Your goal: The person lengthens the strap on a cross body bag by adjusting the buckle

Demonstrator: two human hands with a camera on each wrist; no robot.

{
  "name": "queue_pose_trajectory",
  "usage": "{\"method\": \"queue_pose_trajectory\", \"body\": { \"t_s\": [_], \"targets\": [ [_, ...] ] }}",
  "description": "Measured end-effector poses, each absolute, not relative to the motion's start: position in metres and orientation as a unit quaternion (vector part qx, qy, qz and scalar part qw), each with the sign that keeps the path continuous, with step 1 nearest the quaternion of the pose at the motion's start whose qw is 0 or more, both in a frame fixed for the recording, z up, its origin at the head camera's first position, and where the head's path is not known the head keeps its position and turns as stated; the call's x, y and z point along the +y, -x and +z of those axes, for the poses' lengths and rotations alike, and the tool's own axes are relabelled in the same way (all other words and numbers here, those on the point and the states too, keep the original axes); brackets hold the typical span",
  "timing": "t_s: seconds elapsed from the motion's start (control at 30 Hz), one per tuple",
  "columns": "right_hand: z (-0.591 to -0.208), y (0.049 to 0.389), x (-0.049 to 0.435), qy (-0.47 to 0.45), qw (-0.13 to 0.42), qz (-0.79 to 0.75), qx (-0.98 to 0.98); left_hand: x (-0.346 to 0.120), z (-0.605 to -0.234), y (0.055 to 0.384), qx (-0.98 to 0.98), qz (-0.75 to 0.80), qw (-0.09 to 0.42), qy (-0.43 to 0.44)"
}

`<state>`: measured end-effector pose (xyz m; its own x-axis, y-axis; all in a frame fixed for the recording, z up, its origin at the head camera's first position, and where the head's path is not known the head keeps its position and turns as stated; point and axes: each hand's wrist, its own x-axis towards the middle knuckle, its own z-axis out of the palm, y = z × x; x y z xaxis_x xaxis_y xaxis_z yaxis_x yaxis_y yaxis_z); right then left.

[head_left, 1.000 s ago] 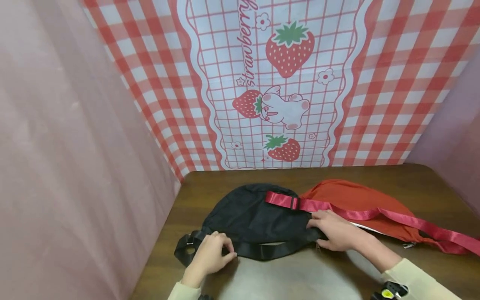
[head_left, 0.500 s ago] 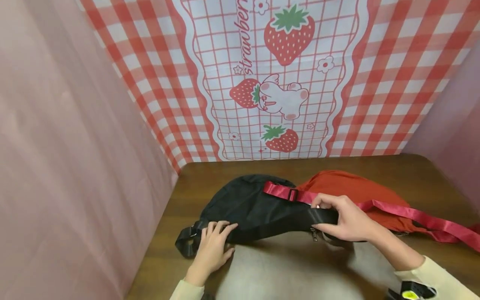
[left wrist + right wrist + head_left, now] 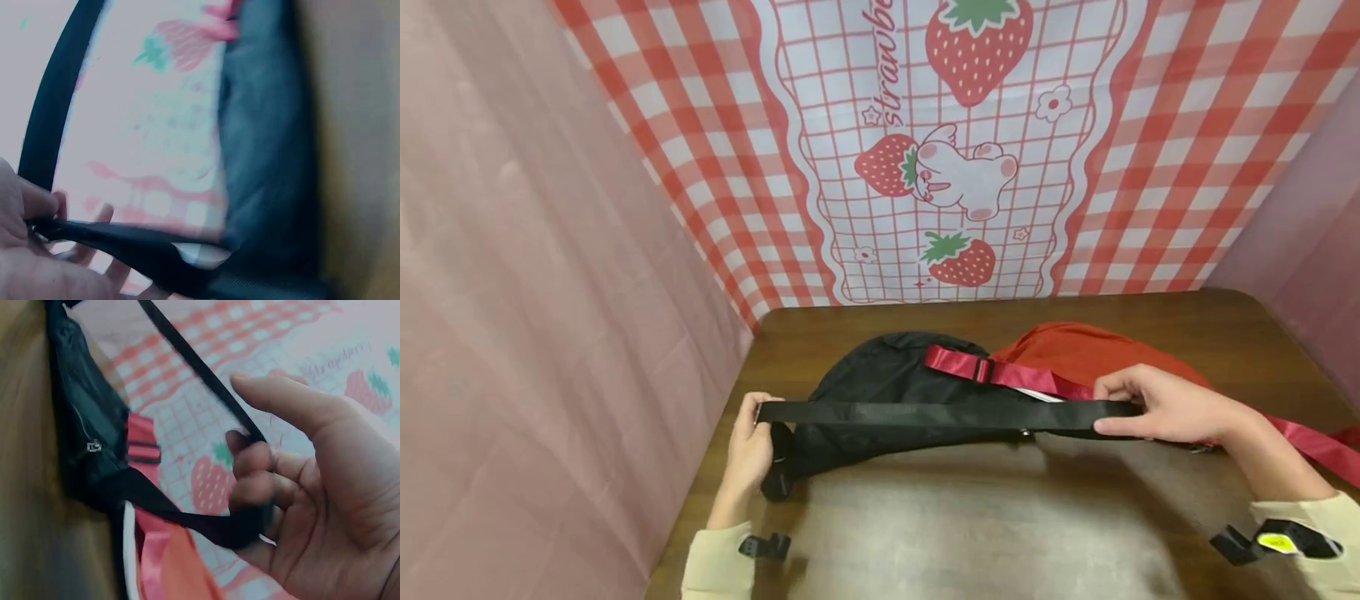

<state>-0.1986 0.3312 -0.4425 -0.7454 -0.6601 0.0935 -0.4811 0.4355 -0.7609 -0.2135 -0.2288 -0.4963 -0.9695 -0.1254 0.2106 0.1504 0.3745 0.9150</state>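
A black waist bag (image 3: 872, 375) lies on the table, its zip pull (image 3: 94, 445) visible in the right wrist view. Its black strap (image 3: 925, 414) is stretched sideways above the bag's near edge. My left hand (image 3: 748, 446) grips the strap's left end, where a metal buckle (image 3: 39, 232) shows by the thumb. At the other end my right hand (image 3: 1172, 406) holds the strap, with curled fingers (image 3: 250, 484) hooked through the bend. Behind and to the right lies a red-orange bag (image 3: 1082, 346). Its pink strap (image 3: 951, 362) crosses over the black bag.
The wooden table (image 3: 880, 517) has a rounded far corner at the right. A strawberry-print cloth (image 3: 955, 167) hangs behind it. Pink curtains (image 3: 550, 292) close off the left side, and another drape (image 3: 1300, 200) the right. The pink strap trails off to the right.
Both hands have moved apart, the left outward to the strap's left end and the right outward. The strap, slack along the bag before, is now lifted and taut. The view has tilted down slightly.
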Motion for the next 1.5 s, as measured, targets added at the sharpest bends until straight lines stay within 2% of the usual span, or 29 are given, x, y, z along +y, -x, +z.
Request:
{"method": "queue_pose_trajectory", "body": {
  "t_s": [0.07, 0.13, 0.2, 0.3, 0.4, 0.47, 0.57, 0.73, 0.77, 0.83, 0.97, 1.07, 1.17, 1.33, 1.4, 1.5],
  "targets": [
    [-0.452, 0.200, 0.340, 0.331, 0.113, -0.414, 0.840, -0.240, -0.488, 0.212, -0.800, -0.594, 0.079, -0.015],
    [-0.463, 0.200, 0.343, 0.308, 0.078, -0.398, 0.861, -0.250, -0.485, 0.211, -0.806, -0.589, 0.056, -0.004],
    [-0.474, 0.200, 0.345, 0.279, 0.035, -0.375, 0.884, -0.258, -0.489, 0.209, -0.839, -0.541, 0.052, 0.043],
    [-0.492, 0.196, 0.351, 0.238, -0.014, -0.368, 0.899, -0.271, -0.500, 0.205, -0.907, -0.389, 0.089, 0.135],
    [-0.508, 0.190, 0.362, 0.200, -0.048, -0.393, 0.896, -0.286, -0.509, 0.203, -0.934, -0.257, 0.166, 0.185],
    [-0.517, 0.187, 0.368, 0.176, -0.069, -0.395, 0.899, -0.293, -0.513, 0.205, -0.936, -0.221, 0.209, 0.175],
    [-0.528, 0.184, 0.372, 0.141, -0.090, -0.368, 0.915, -0.299, -0.511, 0.212, -0.932, -0.225, 0.248, 0.140],
    [-0.541, 0.180, 0.377, 0.106, -0.156, -0.322, 0.928, -0.305, -0.500, 0.221, -0.926, -0.271, 0.256, 0.058],
    [-0.543, 0.178, 0.379, 0.102, -0.173, -0.310, 0.929, -0.306, -0.499, 0.222, -0.926, -0.284, 0.248, 0.034],
    [-0.546, 0.175, 0.382, 0.093, -0.190, -0.286, 0.935, -0.306, -0.495, 0.224, -0.913, -0.359, 0.194, 0.001],
    [-0.549, 0.166, 0.383, 0.087, -0.167, -0.260, 0.947, -0.306, -0.498, 0.228, -0.840, -0.530, 0.066, -0.089],
    [-0.551, 0.160, 0.384, 0.067, -0.154, -0.257, 0.952, -0.315, -0.504, 0.227, -0.787, -0.605, 0.010, -0.122],
    [-0.553, 0.156, 0.386, 0.039, -0.154, -0.257, 0.953, -0.328, -0.511, 0.225, -0.762, -0.641, -0.048, -0.075],
    [-0.561, 0.151, 0.391, 0.012, -0.142, -0.244, 0.959, -0.346, -0.523, 0.223, -0.739, -0.649, -0.139, 0.118],
    [-0.564, 0.150, 0.393, 0.019, -0.156, -0.225, 0.962, -0.346, -0.523, 0.224, -0.772, -0.596, -0.145, 0.168],
    [-0.570, 0.150, 0.395, 0.045, -0.196, -0.195, 0.960, -0.340, -0.523, 0.226, -0.831, -0.505, -0.141, 0.184]
  ]
}}
